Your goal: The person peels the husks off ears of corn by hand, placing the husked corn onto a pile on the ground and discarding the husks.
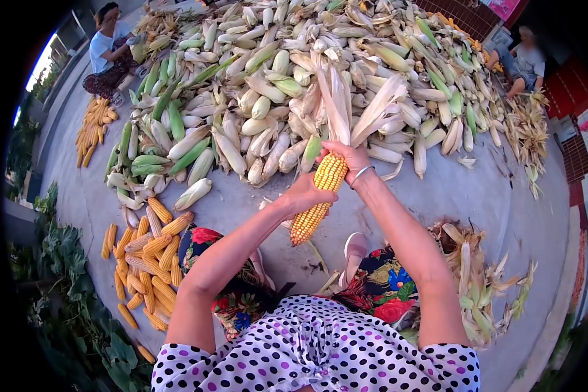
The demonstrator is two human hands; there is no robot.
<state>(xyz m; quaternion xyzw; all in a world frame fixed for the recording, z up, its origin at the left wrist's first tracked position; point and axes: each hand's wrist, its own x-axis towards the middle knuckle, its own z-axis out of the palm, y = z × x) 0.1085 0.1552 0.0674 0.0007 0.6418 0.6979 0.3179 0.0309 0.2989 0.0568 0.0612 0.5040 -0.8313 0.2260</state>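
Note:
Between my hands is a corn cob (321, 196) with bare yellow kernels, tilted so its tip points down toward me. My left hand (304, 195) is closed around the middle of the cob. At its upper end, my right hand (347, 159), with a silver bracelet at the wrist, grips the base and the pulled-back husk (336, 108). The pale husk leaves fan upward and away from the cob. Part of my right fingers is hidden behind the husk and cob.
A large heap of unhusked corn (268, 85) spreads ahead of me. Husked cobs (151, 251) lie at my left, loose husks (480, 281) at my right. One person (111, 49) sits far left beside more husked cobs (95, 127); another person (526, 62) sits far right.

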